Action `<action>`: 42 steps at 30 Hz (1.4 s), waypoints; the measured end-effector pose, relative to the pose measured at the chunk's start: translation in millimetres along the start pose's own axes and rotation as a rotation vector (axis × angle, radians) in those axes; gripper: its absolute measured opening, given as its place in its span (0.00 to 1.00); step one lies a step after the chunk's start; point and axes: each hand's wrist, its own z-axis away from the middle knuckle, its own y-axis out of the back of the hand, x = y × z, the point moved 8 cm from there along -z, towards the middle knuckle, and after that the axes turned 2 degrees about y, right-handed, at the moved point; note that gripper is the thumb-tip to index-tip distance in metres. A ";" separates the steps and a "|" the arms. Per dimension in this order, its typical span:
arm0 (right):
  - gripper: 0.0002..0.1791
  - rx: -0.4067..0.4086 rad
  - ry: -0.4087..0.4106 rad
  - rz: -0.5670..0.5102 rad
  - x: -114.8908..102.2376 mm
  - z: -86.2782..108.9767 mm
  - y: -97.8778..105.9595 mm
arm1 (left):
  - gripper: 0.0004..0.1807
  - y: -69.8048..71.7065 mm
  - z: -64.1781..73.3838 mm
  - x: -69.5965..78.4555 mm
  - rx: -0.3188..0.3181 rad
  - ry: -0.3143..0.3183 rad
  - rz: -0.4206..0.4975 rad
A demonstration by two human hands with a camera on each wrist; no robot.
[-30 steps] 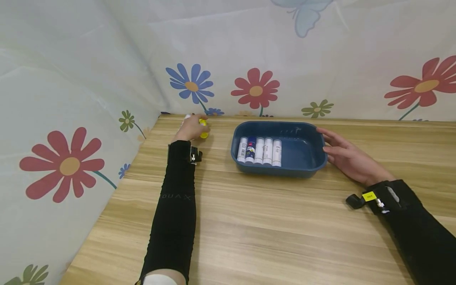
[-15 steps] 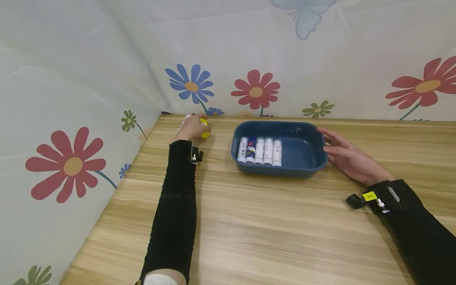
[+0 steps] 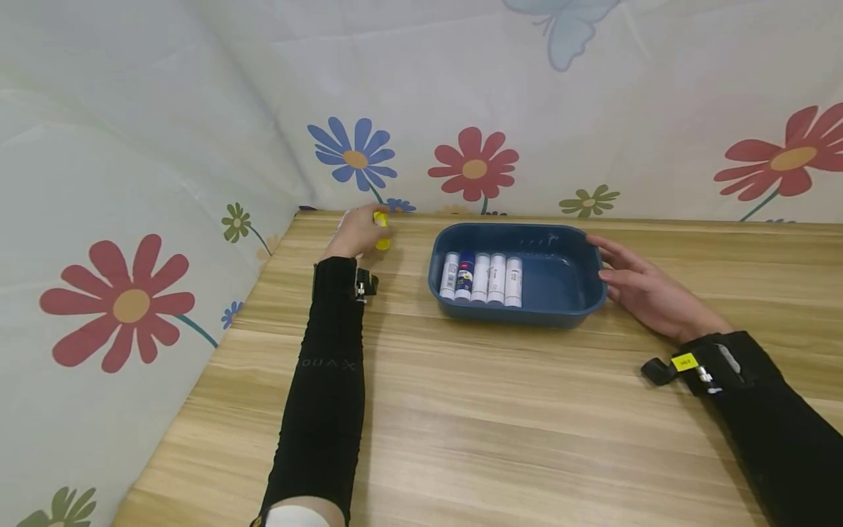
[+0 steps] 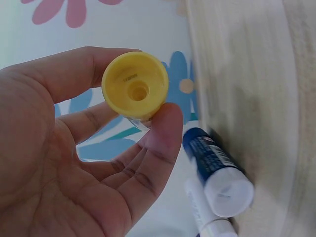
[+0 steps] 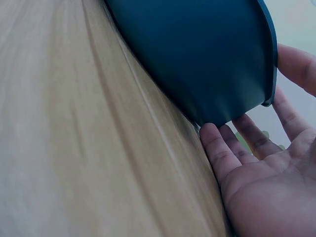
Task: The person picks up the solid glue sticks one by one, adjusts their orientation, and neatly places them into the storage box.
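**Left hand (image 3: 356,233) grips a yellow-ended glue stick (image 4: 132,80); right hand (image 3: 645,291) rests against a blue tray (image 3: 510,316)**

Nearest: two black sleeves (image 3: 324,388) reach in over a wood-grain table (image 3: 494,439), wrist cameras (image 3: 657,372) strapped on. Farther in, the blue tray stands upright, right of centre. In its left half lie five glue sticks (image 3: 481,279), side by side — four white and one dark blue stick (image 3: 464,277), second from the left.

The right hand is at the tray's right end, fingers extended, fingertips on the outer wall and rim; it is not closed round anything.

Near the table's far edge, left of the tray and well apart from it, the left hand pinches the yellow-ended glue stick in its fingers — whether the stick touches the table cannot be told. In the left wrist view, a white-capped blue glue stick (image 4: 215,168) and a loose white glue stick (image 4: 200,202) lie near that hand.

Farthest: a pale sheet (image 3: 408,80) printed with flowers (image 3: 474,168) and a butterfly (image 3: 568,36).
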 end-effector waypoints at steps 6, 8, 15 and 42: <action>0.34 -0.005 0.008 -0.004 -0.3 -0.1 -0.7 | 0.30 5.1 4.0 12.1 -0.001 -0.039 0.036; 0.34 -0.006 0.011 -0.004 -0.5 0.0 -1.0 | 0.30 6.5 5.2 16.2 -0.001 -0.049 0.052; 0.34 0.007 -0.009 0.017 -0.6 1.3 -2.6 | 0.30 7.1 7.9 21.8 0.000 -0.063 0.061; 0.33 0.030 -0.023 0.042 0.0 3.2 -2.5 | 0.30 3.9 23.8 72.4 0.019 -0.184 0.055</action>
